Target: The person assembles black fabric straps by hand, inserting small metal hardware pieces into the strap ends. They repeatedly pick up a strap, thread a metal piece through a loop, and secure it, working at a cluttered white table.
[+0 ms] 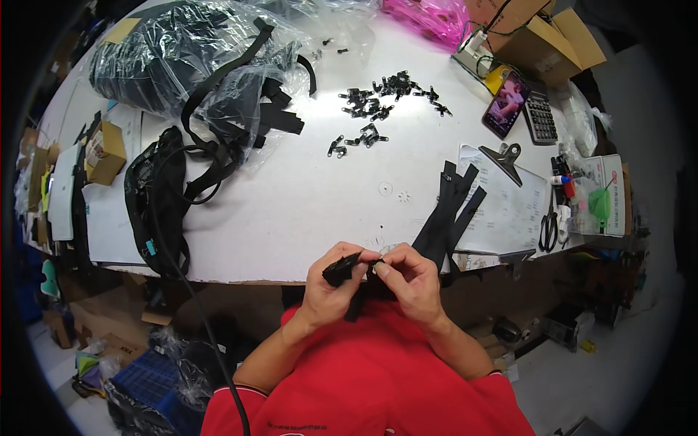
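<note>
At the front edge of the table, my left hand (331, 283) is closed around a folded black zipper tape (340, 270), and part of the tape hangs below the hand. My right hand (412, 280) meets it fingertip to fingertip, pinching the end of the same tape. Whether a slider sits between the fingertips is too small to make out. Several black zipper tapes (445, 221) lie just beyond my right hand, partly over a paper sheet. Farther back, small black zipper sliders (367, 102) are scattered in loose heaps.
Plastic-wrapped black goods (182, 62) and a black mesh bag (156, 189) with straps fill the left. At right are a clipboard (502, 196), black scissors (549, 229), a phone (507, 104), a calculator (540, 116) and a cardboard box (552, 47). A black cable (193, 291) crosses the left edge.
</note>
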Tool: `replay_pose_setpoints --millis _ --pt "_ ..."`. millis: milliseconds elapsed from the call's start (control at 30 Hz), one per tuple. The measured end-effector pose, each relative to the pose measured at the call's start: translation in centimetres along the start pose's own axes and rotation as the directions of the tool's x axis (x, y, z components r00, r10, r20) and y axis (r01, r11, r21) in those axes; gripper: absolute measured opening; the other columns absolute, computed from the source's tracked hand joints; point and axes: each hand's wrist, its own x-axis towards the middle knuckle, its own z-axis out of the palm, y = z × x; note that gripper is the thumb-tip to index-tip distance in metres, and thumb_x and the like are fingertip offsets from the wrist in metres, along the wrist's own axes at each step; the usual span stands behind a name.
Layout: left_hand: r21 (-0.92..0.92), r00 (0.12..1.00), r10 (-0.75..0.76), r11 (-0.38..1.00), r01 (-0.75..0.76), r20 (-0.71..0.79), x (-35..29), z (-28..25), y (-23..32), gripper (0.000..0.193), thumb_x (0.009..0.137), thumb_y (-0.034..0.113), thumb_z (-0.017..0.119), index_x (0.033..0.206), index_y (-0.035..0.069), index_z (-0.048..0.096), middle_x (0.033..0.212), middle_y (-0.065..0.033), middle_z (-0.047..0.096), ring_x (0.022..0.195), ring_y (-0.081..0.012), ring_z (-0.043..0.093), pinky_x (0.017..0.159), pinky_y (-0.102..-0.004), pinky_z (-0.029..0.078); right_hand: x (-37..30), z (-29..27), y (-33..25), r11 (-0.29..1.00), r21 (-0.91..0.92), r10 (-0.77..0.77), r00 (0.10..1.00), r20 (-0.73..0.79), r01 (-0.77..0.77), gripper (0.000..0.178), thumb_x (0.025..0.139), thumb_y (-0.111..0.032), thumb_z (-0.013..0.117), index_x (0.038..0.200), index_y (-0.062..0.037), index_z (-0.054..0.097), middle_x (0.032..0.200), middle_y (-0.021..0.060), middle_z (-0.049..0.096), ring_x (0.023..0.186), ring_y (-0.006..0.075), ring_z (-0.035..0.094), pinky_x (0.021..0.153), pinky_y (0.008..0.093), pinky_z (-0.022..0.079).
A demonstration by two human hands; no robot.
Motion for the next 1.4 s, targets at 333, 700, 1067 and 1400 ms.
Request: replay_pose_setpoints --millis 333,700,1067,1400 --pt "-0.125 1.0 -0.012 0.992 0.01 -0.014 0.0 -0.1 0.0 0.015 0.097 -0.001 0.059 0.11 -0.002 0.065 0.092 -0.0033 0.063 0.075 -0.0064 0.057 0.068 -0.021 0.048 0.7 -0.6 -0.1 0.95 -0.232 -0.182 0.975 0.128 0.208 0.008 0.085 -0.005 0.073 0.09 -0.0008 0.069 0.083 0.0047 0.064 0.064 0.0099 0.054 0.057 0.024 0.041" --pt "0.079 0.996 0.081 0.994 -0.078 -0.029 0.0 0.3 -0.4 0.015 0.095 -0.002 0.059 0.108 -0.004 0.067 0.099 -0.0088 0.062 0.07 -0.0088 0.06 0.063 -0.0226 0.05 0.3 -0.2 0.6 0.935 -0.29 -0.204 0.979 0.029 0.204 0.007 0.083 -0.004 0.073 0.084 -0.0013 0.067 0.078 0.0034 0.062 0.06 0.0088 0.052 0.054 0.0244 0.039" --pt "0.1 0.998 0.047 0.994 -0.043 -0.047 -0.1 0.2 -0.3 0.016 0.093 -0.006 0.059 0.106 -0.005 0.067 0.097 -0.0092 0.062 0.069 -0.0093 0.06 0.063 -0.0228 0.049 0.2 0.1 -0.1 0.94 -0.284 -0.192 0.981 0.019 0.189 0.008 0.083 -0.003 0.073 0.082 -0.0003 0.066 0.076 0.005 0.063 0.061 0.011 0.057 0.055 0.0247 0.044" --pt "0.458 0.898 0.43 0.783 -0.421 0.091 1.1 0.1 -0.6 0.017 0.089 -0.01 0.059 0.102 -0.003 0.066 0.096 -0.0113 0.061 0.071 -0.0116 0.059 0.062 -0.0237 0.049 -0.6 0.7 0.3 0.987 -0.163 0.007 0.999 -0.043 -0.014 0.012 0.09 -0.011 0.073 0.088 -0.0001 0.07 0.08 0.0042 0.065 0.06 0.0077 0.054 0.054 0.0233 0.042"
